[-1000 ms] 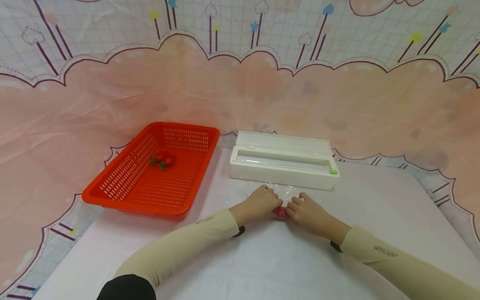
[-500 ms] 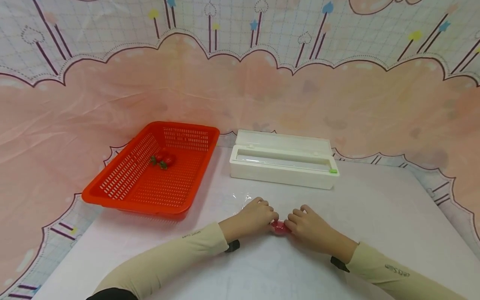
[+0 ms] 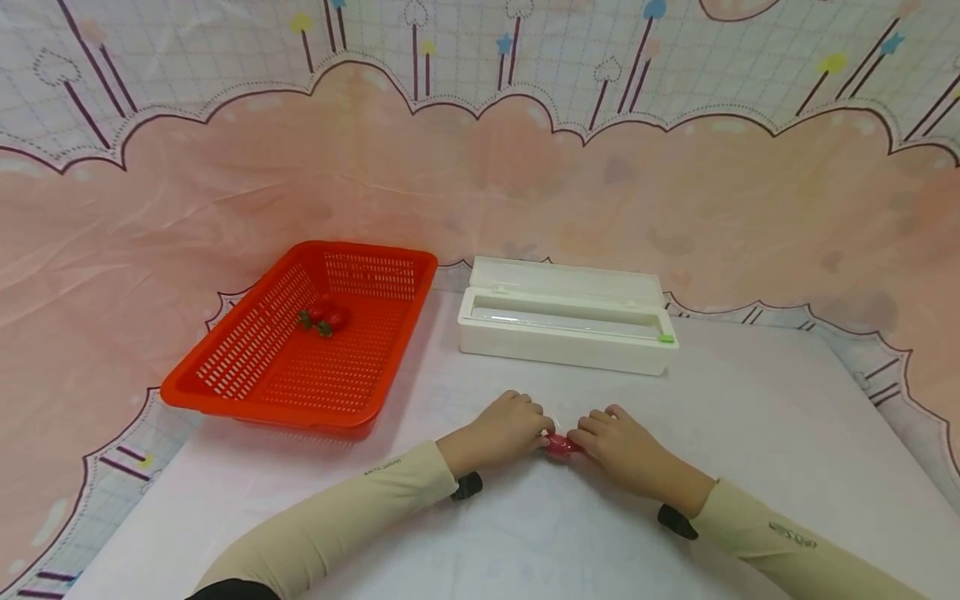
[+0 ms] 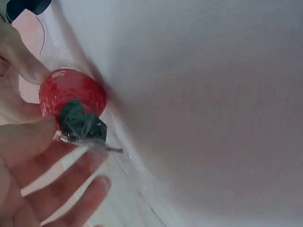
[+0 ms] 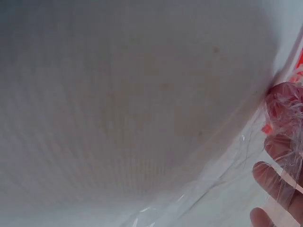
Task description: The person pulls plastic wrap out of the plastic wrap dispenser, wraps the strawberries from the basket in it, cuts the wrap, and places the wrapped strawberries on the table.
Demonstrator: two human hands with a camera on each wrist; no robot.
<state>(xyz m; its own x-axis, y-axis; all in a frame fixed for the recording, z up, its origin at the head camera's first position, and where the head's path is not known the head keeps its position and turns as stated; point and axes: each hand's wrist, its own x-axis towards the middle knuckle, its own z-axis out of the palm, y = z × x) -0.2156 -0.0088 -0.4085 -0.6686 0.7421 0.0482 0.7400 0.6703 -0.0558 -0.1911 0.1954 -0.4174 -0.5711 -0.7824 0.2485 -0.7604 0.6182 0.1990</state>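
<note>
A glossy red fruit (image 3: 561,447) lies between the two hands, low over the table. Clear plastic film (image 5: 284,111) is wrapped round it, wrinkled and shiny. The left wrist view shows its smooth red skin (image 4: 78,85), green leaves (image 4: 78,118) and short stem; its exact kind is unclear. From the left side, the left hand (image 3: 504,427) pinches the wrapped fruit. On the opposite side the right hand (image 3: 633,454) grips it with thumb and fingertips, partly hidden. Loose film trails past the fingers (image 5: 270,175) in the right wrist view.
An orange-red perforated basket (image 3: 360,421) stands at the left, holding a few similar red fruits (image 3: 330,317) with green leaves. Behind the hands sits a white film dispenser box (image 3: 562,352), lid up, with a green slider (image 3: 665,338) at its right end. White cloth covers the table (image 3: 450,550).
Both hands have come nearer the person with the fruit. Film that spread out behind and beside the hands is now gathered close to the fruit. Basket and dispenser have stayed put.
</note>
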